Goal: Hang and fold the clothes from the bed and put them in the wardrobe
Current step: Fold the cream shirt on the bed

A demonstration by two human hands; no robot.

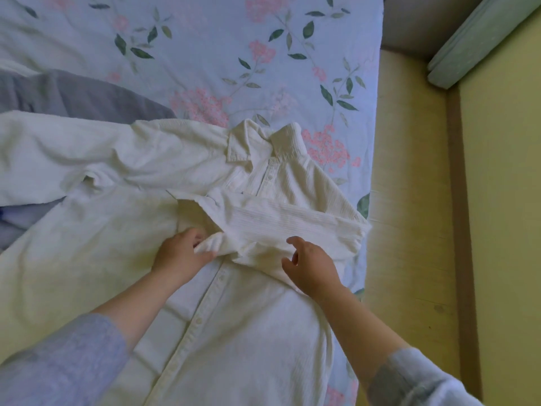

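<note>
Head view: white button-up shirt (234, 317) is laid flat, front up, on the floral bedsheet (205, 39), collar far. Its folded-over sleeve (287, 224) is pinched at the cuff by the left hand (181, 253). The right hand (313, 268) is held loose just right of it, fingers apart, gripping nothing. Fabric is judged light and limp, best taken at cuffs or seams.

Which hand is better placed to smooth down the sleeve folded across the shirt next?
Probably the right. The right hand is open and free beside the folded sleeve, while the left hand is busy pinching its cuff.
</note>
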